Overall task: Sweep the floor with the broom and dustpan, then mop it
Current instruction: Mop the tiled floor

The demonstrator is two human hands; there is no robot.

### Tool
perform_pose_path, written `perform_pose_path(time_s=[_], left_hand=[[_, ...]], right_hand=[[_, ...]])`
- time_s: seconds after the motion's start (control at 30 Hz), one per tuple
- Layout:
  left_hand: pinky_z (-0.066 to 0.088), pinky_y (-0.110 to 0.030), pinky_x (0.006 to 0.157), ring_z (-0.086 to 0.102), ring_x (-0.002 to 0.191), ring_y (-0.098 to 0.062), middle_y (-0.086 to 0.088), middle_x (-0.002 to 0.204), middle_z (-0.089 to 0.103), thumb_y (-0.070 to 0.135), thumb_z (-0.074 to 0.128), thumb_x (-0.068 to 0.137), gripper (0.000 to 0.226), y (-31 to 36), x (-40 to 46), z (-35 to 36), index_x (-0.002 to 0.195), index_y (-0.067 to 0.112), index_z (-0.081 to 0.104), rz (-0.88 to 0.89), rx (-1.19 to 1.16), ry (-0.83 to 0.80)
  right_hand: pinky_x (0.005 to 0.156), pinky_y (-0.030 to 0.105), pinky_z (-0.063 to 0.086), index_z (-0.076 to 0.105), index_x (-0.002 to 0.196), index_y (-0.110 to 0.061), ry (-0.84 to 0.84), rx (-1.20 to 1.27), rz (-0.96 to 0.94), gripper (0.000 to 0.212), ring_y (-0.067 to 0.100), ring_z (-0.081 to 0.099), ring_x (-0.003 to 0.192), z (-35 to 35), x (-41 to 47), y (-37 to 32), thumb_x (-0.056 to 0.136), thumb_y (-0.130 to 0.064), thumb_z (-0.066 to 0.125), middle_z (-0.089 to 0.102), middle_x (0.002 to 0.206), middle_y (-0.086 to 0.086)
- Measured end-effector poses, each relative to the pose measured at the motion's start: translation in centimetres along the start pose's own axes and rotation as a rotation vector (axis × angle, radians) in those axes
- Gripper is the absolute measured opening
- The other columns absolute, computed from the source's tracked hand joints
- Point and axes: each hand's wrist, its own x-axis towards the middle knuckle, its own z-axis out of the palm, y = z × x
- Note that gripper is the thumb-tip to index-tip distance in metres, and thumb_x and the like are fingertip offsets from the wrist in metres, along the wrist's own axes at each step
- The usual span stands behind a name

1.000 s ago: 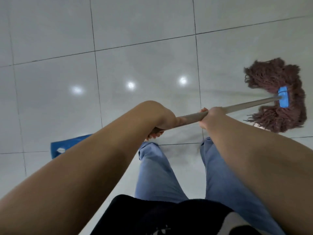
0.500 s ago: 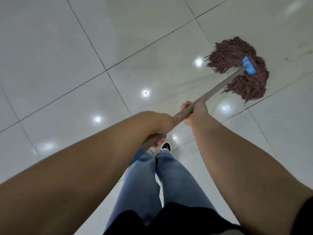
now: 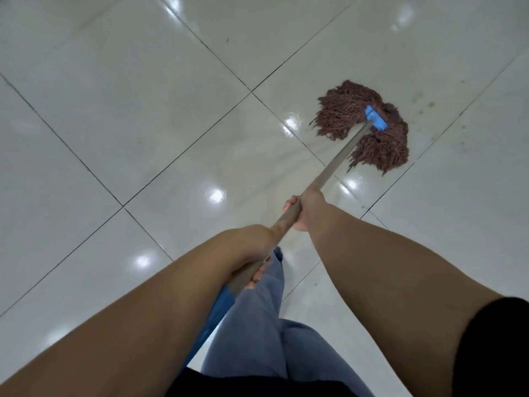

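Note:
A mop with a reddish-brown string head (image 3: 340, 108) and a blue clamp (image 3: 375, 118) lies spread on the glossy white tile floor (image 3: 143, 124), up and to the right of me. Its grey handle (image 3: 340, 156) slants down-left to my hands. My right hand (image 3: 307, 207) grips the handle further along, towards the head. My left hand (image 3: 252, 250) grips it near the end, close to my legs. A blue object (image 3: 217, 313), perhaps the dustpan, peeks out behind my left forearm and jeans, mostly hidden.
Dark grout lines cross the floor diagonally. Dark specks and smudges (image 3: 426, 107) mark the tile just right of the mop head. Ceiling lights reflect as bright spots. My legs in blue jeans (image 3: 257, 325) stand at the bottom centre.
The mop head has swung from my right side to ahead of me on the right, as my view turned. Both hands have kept their grip on the handle.

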Motion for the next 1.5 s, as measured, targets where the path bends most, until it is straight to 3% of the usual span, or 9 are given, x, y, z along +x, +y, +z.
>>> perform_pose_path(time_s=[0.07,0.17,0.53,0.77,0.9,1.03,1.17,1.33,1.5], left_hand=[[0.042,-0.021,0.053,0.059,0.054,-0.021,-0.010,0.059,0.062,0.037,0.033,0.098,0.048,3.0,1.0,-0.2,0.065,0.006,0.047,-0.021,0.034,0.017],[0.040,-0.014,0.037,0.045,0.030,-0.015,-0.008,0.054,0.048,0.049,0.032,0.095,0.051,8.0,1.2,-0.5,0.071,0.006,0.047,-0.023,-0.046,-0.062],[0.038,-0.017,0.041,0.040,0.032,-0.016,-0.005,0.048,0.043,0.061,0.029,0.088,0.059,26.3,2.6,2.4,0.068,0.008,0.045,-0.130,0.043,-0.008],[0.037,-0.026,0.047,0.040,0.044,-0.018,-0.007,0.053,0.044,0.047,0.032,0.090,0.048,42.3,7.4,8.5,0.069,0.006,0.045,-0.185,0.011,0.061],[0.037,-0.022,0.049,0.037,0.042,-0.016,-0.007,0.049,0.040,0.062,0.029,0.088,0.062,52.6,10.1,12.1,0.064,0.006,0.042,-0.150,-0.002,0.059],[0.043,-0.017,0.039,0.032,0.020,-0.011,-0.001,0.029,0.037,0.077,0.030,0.078,0.071,59.6,11.6,14.1,0.058,0.010,0.039,-0.133,-0.060,0.066],[0.040,-0.013,0.036,0.029,0.017,-0.010,0.002,0.026,0.033,0.084,0.038,0.068,0.073,61.4,11.9,14.3,0.058,0.011,0.038,-0.071,-0.139,0.082],[0.027,-0.005,0.038,0.027,0.021,-0.010,0.002,0.029,0.031,0.080,0.038,0.071,0.070,57.2,12.2,14.3,0.054,0.013,0.037,-0.037,-0.173,0.087],[0.030,-0.012,0.034,0.024,0.020,-0.012,0.001,0.027,0.030,0.081,0.036,0.070,0.070,47.9,10.9,12.6,0.063,0.011,0.038,-0.040,-0.110,0.053]], right_hand=[[0.036,0.010,0.039,0.039,0.073,-0.011,0.053,-0.018,-0.030,0.047,0.012,0.035,0.028,-0.1,1.1,-2.7,0.094,-0.053,0.036,0.037,0.035,0.000],[0.034,0.010,0.037,0.036,0.071,-0.011,0.087,-0.010,-0.055,0.047,0.012,0.034,0.022,0.0,1.7,-8.2,0.096,-0.051,0.030,0.035,0.031,0.000],[0.035,0.012,0.038,0.041,0.077,-0.011,0.056,0.022,-0.043,0.044,0.012,0.032,0.018,-2.1,3.6,-25.9,0.093,-0.052,0.035,0.035,0.027,0.000],[0.038,0.011,0.039,0.043,0.083,-0.012,0.053,-0.047,-0.018,0.046,0.012,0.037,0.036,-6.3,8.6,-42.7,0.092,-0.057,0.038,0.039,0.051,0.001],[0.038,0.013,0.041,0.042,0.087,-0.012,0.079,-0.102,-0.076,0.040,0.013,0.037,0.038,-9.1,10.5,-53.1,0.094,-0.050,0.034,0.039,0.054,0.002],[0.037,0.014,0.041,0.041,0.085,-0.012,0.073,-0.125,-0.155,0.040,0.013,0.038,0.032,-10.7,11.4,-60.4,0.097,-0.048,0.031,0.038,0.056,0.002],[0.035,0.013,0.039,0.040,0.079,-0.011,0.064,-0.116,-0.179,0.040,0.013,0.038,0.030,-10.6,11.9,-63.0,0.096,-0.048,0.037,0.039,0.058,0.002],[0.037,0.015,0.042,0.041,0.080,-0.011,0.061,-0.132,-0.180,0.040,0.012,0.036,0.022,-10.2,11.4,-59.4,0.096,-0.048,0.037,0.040,0.059,0.002],[0.035,0.023,0.048,0.041,0.102,-0.008,0.016,-0.212,-0.154,0.038,0.015,0.045,0.047,-10.2,9.5,-50.4,0.097,-0.046,0.038,0.045,0.065,0.006]])
